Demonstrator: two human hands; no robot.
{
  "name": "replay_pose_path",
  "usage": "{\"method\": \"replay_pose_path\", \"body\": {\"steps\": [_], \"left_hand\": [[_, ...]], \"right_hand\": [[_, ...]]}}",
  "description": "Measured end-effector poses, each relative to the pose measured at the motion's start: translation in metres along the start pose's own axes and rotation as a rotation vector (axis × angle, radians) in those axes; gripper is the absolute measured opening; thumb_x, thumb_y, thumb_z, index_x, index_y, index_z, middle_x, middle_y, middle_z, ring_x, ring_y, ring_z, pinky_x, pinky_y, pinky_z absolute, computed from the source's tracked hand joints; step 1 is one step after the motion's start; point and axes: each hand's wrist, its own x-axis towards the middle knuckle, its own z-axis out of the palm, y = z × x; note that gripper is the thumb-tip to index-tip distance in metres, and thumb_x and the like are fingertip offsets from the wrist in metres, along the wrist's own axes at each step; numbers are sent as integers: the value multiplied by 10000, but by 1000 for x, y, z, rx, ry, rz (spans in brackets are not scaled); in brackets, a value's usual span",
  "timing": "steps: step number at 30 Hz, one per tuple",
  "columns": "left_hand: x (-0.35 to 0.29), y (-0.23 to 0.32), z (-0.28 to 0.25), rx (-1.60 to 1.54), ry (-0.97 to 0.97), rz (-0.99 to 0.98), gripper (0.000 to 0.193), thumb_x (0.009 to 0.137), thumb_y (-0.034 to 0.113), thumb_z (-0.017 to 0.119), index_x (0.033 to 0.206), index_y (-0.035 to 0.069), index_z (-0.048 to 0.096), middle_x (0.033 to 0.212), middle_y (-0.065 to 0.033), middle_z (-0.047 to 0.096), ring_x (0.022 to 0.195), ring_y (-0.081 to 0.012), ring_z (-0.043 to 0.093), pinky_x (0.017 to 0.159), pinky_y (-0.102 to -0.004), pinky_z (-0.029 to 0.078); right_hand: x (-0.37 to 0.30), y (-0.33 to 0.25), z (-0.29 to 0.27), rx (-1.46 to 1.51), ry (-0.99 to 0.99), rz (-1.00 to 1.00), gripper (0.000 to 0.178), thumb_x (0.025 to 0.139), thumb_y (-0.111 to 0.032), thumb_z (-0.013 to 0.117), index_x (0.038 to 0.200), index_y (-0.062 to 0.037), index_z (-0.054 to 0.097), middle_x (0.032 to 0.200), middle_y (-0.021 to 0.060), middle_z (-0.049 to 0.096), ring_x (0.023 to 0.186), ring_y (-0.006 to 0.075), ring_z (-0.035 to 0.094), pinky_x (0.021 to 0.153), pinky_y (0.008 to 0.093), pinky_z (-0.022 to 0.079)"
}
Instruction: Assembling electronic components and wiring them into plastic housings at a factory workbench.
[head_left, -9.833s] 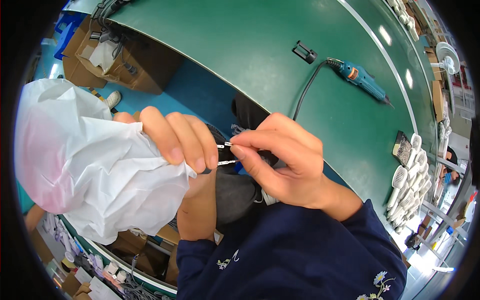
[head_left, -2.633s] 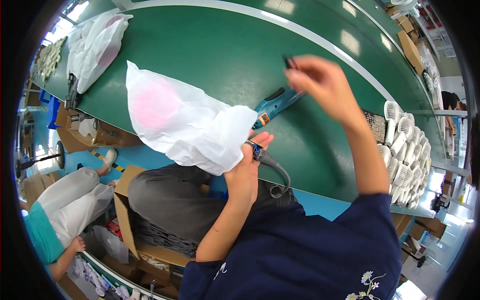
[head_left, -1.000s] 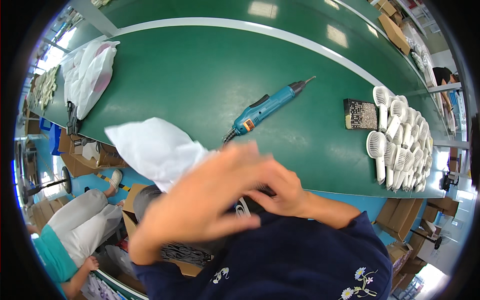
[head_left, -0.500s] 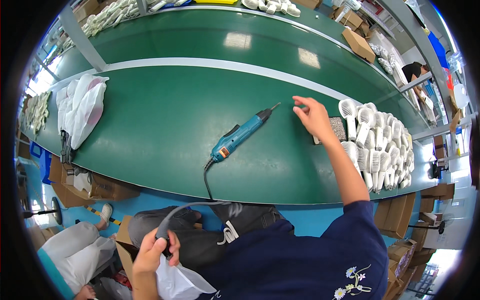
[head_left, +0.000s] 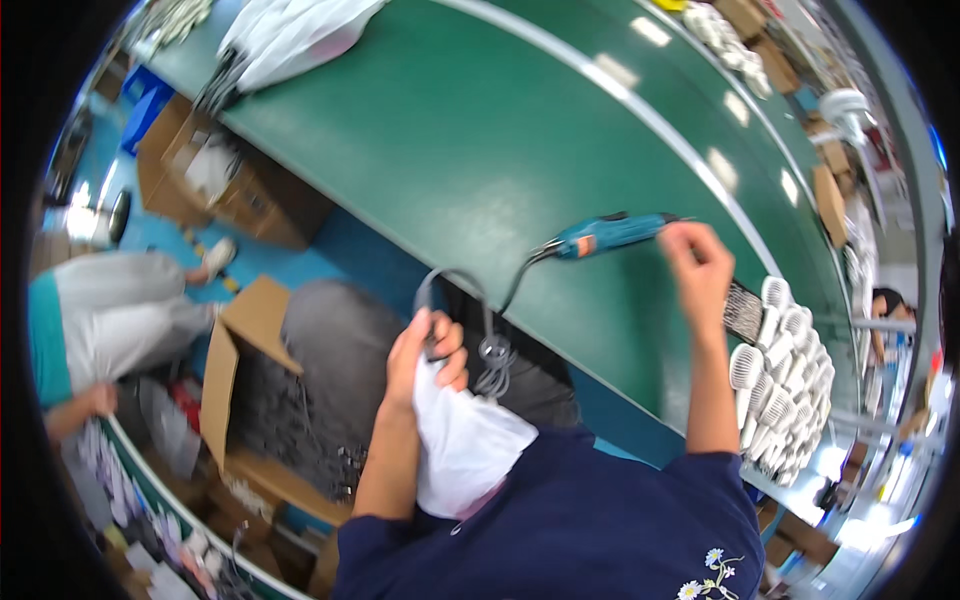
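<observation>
My left hand [head_left: 428, 352] is down at my lap, below the table edge, closed on the top of a white plastic bag [head_left: 462, 445] and on a loop of the grey cable [head_left: 478, 325]. That cable runs up to a blue electric screwdriver [head_left: 608, 234] lying on the green table [head_left: 480, 150]. My right hand [head_left: 697, 268] reaches out over the table next to the screwdriver's tip end, fingers curled; whether it holds something small I cannot tell. Just right of that hand lies a dark flat block [head_left: 741, 311], beside a pile of white round parts [head_left: 785, 385].
An open cardboard box [head_left: 262, 400] with dark contents stands on the floor at my left knee. Another person in light trousers [head_left: 120, 320] sits further left. More white bags [head_left: 295, 35] lie at the table's far left, above cardboard boxes [head_left: 215, 185] under it.
My left hand with the bag and cable has come up from the floor to my lap. My right hand has shifted from the dark block toward the screwdriver's tip. The view has swung left.
</observation>
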Motion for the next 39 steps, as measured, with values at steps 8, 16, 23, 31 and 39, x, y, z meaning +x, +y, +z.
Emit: {"method": "replay_pose_path", "body": {"steps": [8, 16, 23, 31, 39], "left_hand": [[-13, -15, 12, 67, 11, 83, 389, 1019, 394, 347, 853, 57, 449, 682, -30, 427, 444, -118, 478, 436, -289, 469], [-15, -14, 9, 101, 37, 60, 368, 1021, 370, 351, 911, 38, 464, 682, -61, 462, 449, -133, 489, 433, -290, 467], [-20, -12, -6, -100, -33, 75, 346, 1020, 379, 356, 927, 57, 442, 752, -48, 407, 456, -139, 460, 433, -304, 449], [-28, -14, -23, -155, -47, 119, 350, 1020, 401, 334, 920, 82, 435, 754, -36, 395, 460, -129, 432, 430, -297, 421], [-43, -11, -21, -130, -52, 179, 350, 1012, 406, 362, 918, 74, 418, 754, -36, 385, 457, -135, 427, 437, -298, 427]], "right_hand": [[-79, -84, 131, 236, -692, -295, 128, 767, 5, 698, 893, -15, 698, 875, 61, 617, 661, 138, 624, 553, 244, 492], [-80, -88, 135, 187, -763, -318, 123, 753, -4, 714, 873, -16, 691, 854, 68, 621, 654, 142, 627, 550, 241, 492], [-23, -71, 78, -140, -530, -525, 378, 673, -166, 817, 1002, -44, 675, 1006, 85, 637, 872, 213, 628, 755, 317, 500], [40, 31, 15, -693, -599, -709, 534, 728, -185, 739, 1171, -4, 502, 1123, 148, 567, 1008, 340, 538, 878, 417, 438], [26, 26, 17, 186, -90, -538, 490, 955, -358, 488, 1259, 12, 385, 1032, 142, 550, 910, 255, 572, 895, 435, 455]]}}
